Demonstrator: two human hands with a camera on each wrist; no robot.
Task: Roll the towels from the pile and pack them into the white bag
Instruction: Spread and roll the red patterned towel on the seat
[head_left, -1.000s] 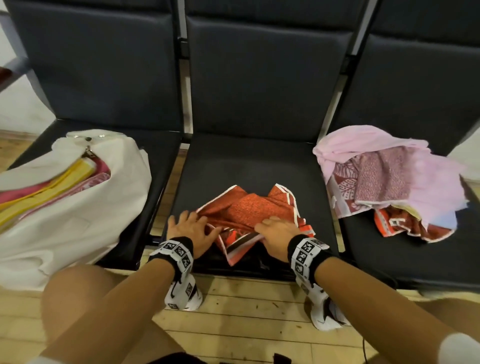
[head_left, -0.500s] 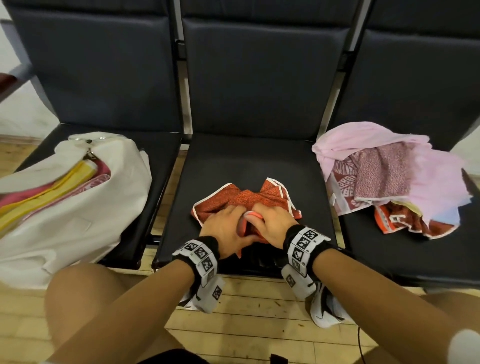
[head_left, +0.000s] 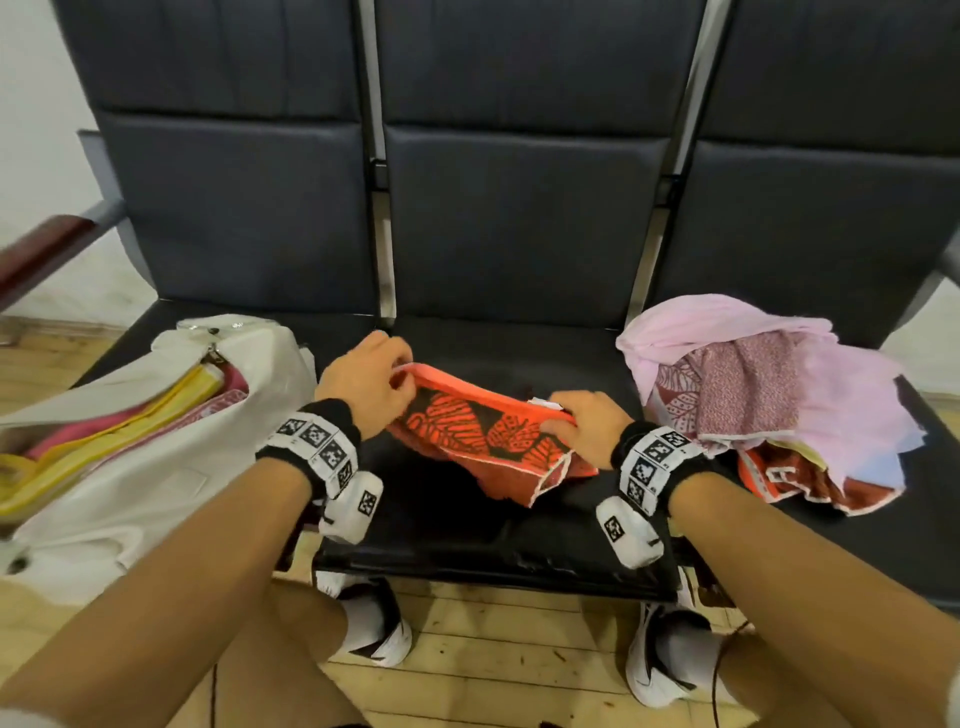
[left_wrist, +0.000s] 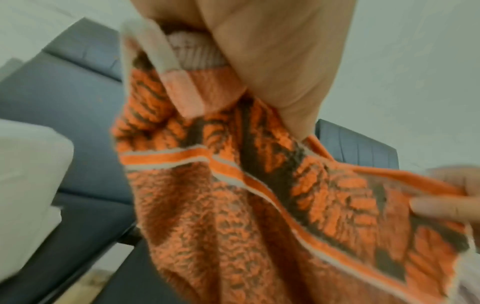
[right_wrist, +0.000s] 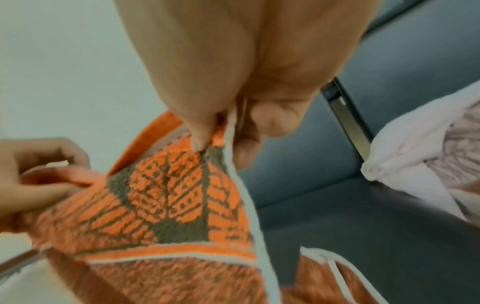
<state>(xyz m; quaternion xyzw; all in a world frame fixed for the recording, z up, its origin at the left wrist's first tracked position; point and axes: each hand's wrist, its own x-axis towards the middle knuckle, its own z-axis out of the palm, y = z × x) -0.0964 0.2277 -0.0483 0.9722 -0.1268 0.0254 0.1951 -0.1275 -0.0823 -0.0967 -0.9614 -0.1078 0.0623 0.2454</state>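
Head view, frame centre: orange leaf-patterned terry towel (head_left: 483, 441) pinched at both ends by left hand (head_left: 363, 382) and right hand (head_left: 587, 428), unrolled. Lower left: white fabric bag (head_left: 156, 467) partly packed. Right: pink-and-red towel pile (head_left: 769, 395) remaining.

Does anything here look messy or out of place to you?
Only the pile on the right seat: loose towels heaped unevenly, one orange corner hanging near the seat edge. The orange towel stretched between both hands and the white bag look normal.
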